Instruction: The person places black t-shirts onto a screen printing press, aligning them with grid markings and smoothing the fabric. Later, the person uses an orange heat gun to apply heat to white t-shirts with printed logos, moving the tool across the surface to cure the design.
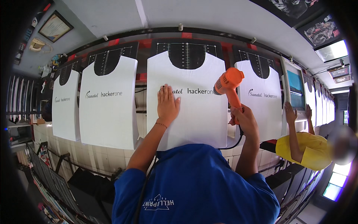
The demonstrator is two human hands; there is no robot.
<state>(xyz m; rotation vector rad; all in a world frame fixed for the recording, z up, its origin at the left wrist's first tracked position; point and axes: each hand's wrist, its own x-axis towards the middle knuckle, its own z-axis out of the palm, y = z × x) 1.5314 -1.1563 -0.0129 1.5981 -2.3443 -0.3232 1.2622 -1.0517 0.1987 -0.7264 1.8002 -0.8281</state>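
A white T-shirt (190, 123) lies stretched over a black printing board (186, 56) with pale ruler marks, right in front of me. Dark lettering runs across its chest. My left hand (167, 104) rests flat on the shirt, fingers stretched out, covering the left part of the print. In my right hand (244, 119) is an orange heat gun (229, 83), gripped by its handle. Its dark nozzle points left, over the right end of the lettering. From the handle a black cord hangs down beside the shirt's right edge.
More boards with printed white shirts stand left (108, 115) and right (259, 115). Further right, a co-worker in a yellow shirt (305, 149) has both hands at a printing screen frame (292, 89). Black racks (56, 179) stand behind me, and a dark rail (149, 33) runs along the far side.
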